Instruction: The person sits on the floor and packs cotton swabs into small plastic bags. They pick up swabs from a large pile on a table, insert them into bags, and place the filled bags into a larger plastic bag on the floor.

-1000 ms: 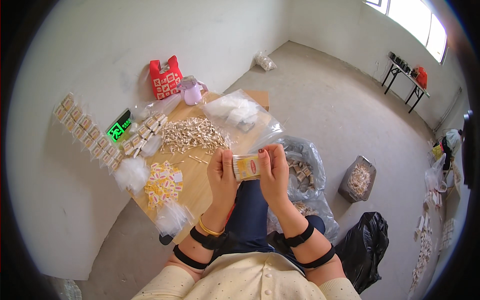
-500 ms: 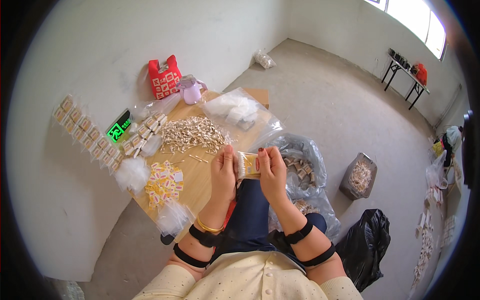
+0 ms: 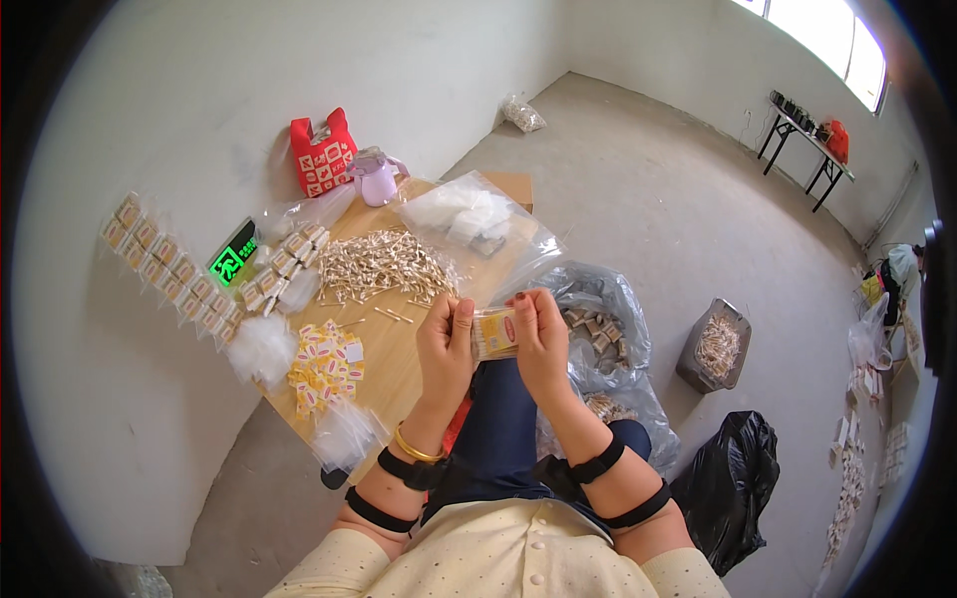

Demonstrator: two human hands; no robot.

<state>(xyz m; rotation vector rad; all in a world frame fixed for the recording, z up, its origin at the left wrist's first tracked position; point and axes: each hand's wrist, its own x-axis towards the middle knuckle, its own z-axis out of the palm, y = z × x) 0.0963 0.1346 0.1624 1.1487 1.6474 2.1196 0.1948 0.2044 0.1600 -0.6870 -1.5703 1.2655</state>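
Note:
My left hand [image 3: 445,347] and my right hand [image 3: 543,344] hold a small clear packet of cotton swabs [image 3: 493,336] between them, above my lap at the table's edge. A yellow and white card shows through the packet's front. Each hand pinches one end, the thumbs lying on the near side. Beyond my left hand, a heap of loose cotton swabs [image 3: 384,267] is spread over the wooden table [image 3: 394,364]. Left of that hand lies a pile of small yellow cards [image 3: 324,367], with clear plastic bags [image 3: 346,434] at the near corner.
Filled packets [image 3: 169,267] stand in rows at the left. A lilac jug [image 3: 376,182] and red bag [image 3: 322,159] are at the back. Right of the table sits an open plastic sack [image 3: 630,324] with bundles inside, then a grey bin [image 3: 688,361] of swabs and a black bag [image 3: 733,488].
The packet has turned in my hands: its yellow card faces up more fully, and the white swab tips at its left end show less. Both hands stay in nearly the same place.

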